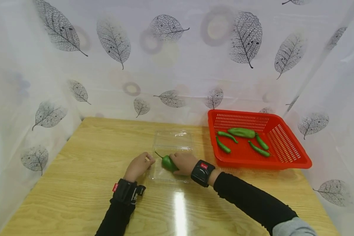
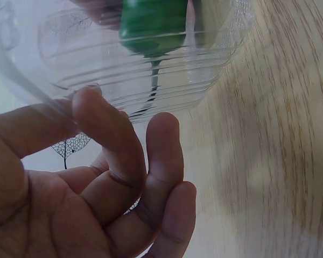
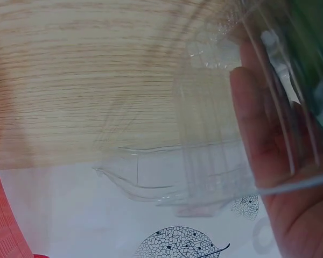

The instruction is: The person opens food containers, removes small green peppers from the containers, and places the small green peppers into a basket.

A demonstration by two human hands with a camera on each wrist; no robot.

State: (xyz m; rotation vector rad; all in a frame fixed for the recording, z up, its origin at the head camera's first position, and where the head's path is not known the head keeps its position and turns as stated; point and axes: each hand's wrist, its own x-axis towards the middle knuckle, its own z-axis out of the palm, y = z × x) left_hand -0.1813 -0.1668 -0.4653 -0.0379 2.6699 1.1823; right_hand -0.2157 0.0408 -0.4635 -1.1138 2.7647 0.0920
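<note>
On the table (image 1: 76, 183) a red basket (image 1: 286, 154) holding four green peppers (image 1: 242, 132) stands at the right, just beside an open clear box (image 1: 172, 141) in the middle. The right hand (image 1: 184, 163) grips a pepper (image 1: 168, 163) with its fingers curled round it, holding it low in the near half of the box, stem pointing left. The left hand (image 1: 139, 165) rests at the box's left edge, fingers curled and touching the plastic, though a real grip cannot be told.
</note>
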